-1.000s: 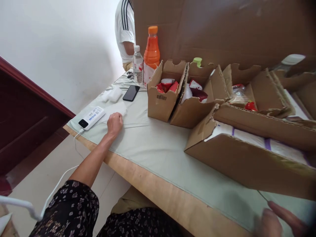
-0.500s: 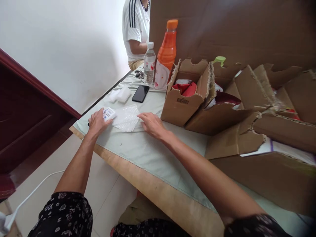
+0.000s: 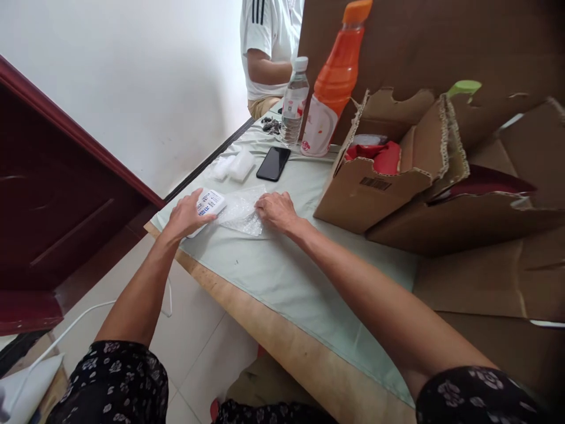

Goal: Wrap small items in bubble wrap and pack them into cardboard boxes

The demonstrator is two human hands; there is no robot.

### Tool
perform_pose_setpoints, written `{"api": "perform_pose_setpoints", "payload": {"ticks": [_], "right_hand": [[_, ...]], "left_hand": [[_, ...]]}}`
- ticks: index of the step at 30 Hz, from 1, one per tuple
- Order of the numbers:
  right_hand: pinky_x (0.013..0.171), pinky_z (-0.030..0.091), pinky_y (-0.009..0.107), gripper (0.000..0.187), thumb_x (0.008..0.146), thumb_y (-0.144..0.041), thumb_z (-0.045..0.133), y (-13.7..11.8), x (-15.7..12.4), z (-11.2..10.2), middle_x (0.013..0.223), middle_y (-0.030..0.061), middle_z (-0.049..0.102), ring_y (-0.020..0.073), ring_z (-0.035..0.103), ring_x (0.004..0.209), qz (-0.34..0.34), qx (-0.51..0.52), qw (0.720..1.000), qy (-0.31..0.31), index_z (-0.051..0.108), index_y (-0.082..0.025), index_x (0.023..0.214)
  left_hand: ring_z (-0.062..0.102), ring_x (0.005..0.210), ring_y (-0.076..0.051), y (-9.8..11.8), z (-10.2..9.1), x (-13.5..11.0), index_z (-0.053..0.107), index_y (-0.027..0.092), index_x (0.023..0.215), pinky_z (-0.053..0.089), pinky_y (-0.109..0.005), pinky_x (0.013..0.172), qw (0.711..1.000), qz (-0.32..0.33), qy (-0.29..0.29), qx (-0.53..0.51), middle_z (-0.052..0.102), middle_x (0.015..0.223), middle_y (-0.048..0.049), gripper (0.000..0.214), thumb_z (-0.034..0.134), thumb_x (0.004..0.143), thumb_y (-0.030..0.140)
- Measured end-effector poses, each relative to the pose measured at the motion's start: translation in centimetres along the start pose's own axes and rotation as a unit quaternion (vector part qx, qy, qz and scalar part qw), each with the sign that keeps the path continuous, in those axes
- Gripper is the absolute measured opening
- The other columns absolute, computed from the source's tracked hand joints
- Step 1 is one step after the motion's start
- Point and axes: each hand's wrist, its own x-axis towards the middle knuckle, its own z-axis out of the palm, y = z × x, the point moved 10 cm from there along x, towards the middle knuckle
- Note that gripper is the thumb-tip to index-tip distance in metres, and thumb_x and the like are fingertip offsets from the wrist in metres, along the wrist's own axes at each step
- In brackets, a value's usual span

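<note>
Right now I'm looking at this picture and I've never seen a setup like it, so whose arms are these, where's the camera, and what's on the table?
No machine here: a person wears a camera on the head, looking down, so the two bare arms are their own. The left hand closes around a white power bank; the right hand lies flat on a bubble-wrap sheet right next to it. On the pale green tablecloth also stand or lie a black phone, a water bottle, an orange drink bottle and an open cardboard box holding red packets. A second person in a white shirt is at the far end.
</note>
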Motion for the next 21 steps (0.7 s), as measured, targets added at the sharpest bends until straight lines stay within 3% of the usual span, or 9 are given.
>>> {"api": "perform_pose_setpoints", "payload": {"ticks": [3,7,12,16,19,21], "right_hand": [[0.088,0.034,0.037,0.034,0.094,-0.017,0.048,0.4,0.4,-0.1,0.114,0.0108,0.078,0.0265,0.065,0.106,0.019,0.030,0.999,-0.002,0.081,-0.021,0.102],[0.085,0.036,0.035,0.031,0.091,-0.020,0.050,0.1,0.6,-1.5,0.102,0.0076,0.079,0.0252,0.066,0.102,0.035,0.070,0.996,0.031,0.081,-0.022,0.096],[0.084,0.038,0.033,0.034,0.098,-0.023,0.042,-1.1,0.0,-5.3,0.105,0.0090,0.076,0.0234,0.065,0.100,0.050,0.109,0.985,0.124,0.076,-0.017,0.098],[0.079,0.042,0.030,0.036,0.101,-0.024,0.037,0.3,-0.8,-8.8,0.102,0.0089,0.074,0.0192,0.063,0.091,0.059,0.204,0.950,0.230,0.071,-0.015,0.106],[0.075,0.043,0.029,0.027,0.096,-0.025,0.047,1.9,-2.8,-10.4,0.087,0.0070,0.072,0.0173,0.061,0.081,0.041,0.281,0.913,0.293,0.071,-0.014,0.091],[0.073,0.043,0.030,0.024,0.094,-0.029,0.052,2.3,-5.3,-10.4,0.079,0.0047,0.070,0.0172,0.060,0.076,0.030,0.280,0.914,0.293,0.070,-0.016,0.085]], "left_hand": [[0.053,0.136,-0.045,0.5,1.3,0.4,0.045,0.019,0.154,0.042,-0.055,0.113,1.000,0.002,-0.016,0.024,0.061,0.142,-0.0201,0.096,0.082,0.069,0.043],[0.056,0.133,-0.043,0.3,0.8,1.0,0.045,0.020,0.155,0.043,-0.051,0.113,1.000,-0.006,-0.011,-0.013,0.062,0.142,-0.0173,0.098,0.083,0.066,0.034],[0.071,0.104,-0.029,-2.5,-2.2,1.0,0.045,0.016,0.154,0.057,-0.040,0.092,0.992,-0.049,0.024,-0.118,0.070,0.122,-0.0137,0.095,0.081,0.069,0.039],[0.070,0.084,-0.022,-5.8,-5.1,0.8,0.049,0.016,0.151,0.059,-0.035,0.079,0.950,-0.088,0.083,-0.288,0.071,0.099,-0.0055,0.095,0.083,0.063,0.032],[0.070,0.084,-0.023,-6.9,-6.5,0.4,0.050,0.016,0.152,0.059,-0.037,0.080,0.946,-0.087,0.101,-0.297,0.071,0.096,-0.0056,0.096,0.084,0.063,0.031],[0.071,0.086,-0.025,-6.9,-6.9,-0.1,0.054,0.015,0.149,0.060,-0.038,0.080,0.956,-0.083,0.116,-0.255,0.072,0.099,-0.0081,0.094,0.085,0.062,0.033]]}}
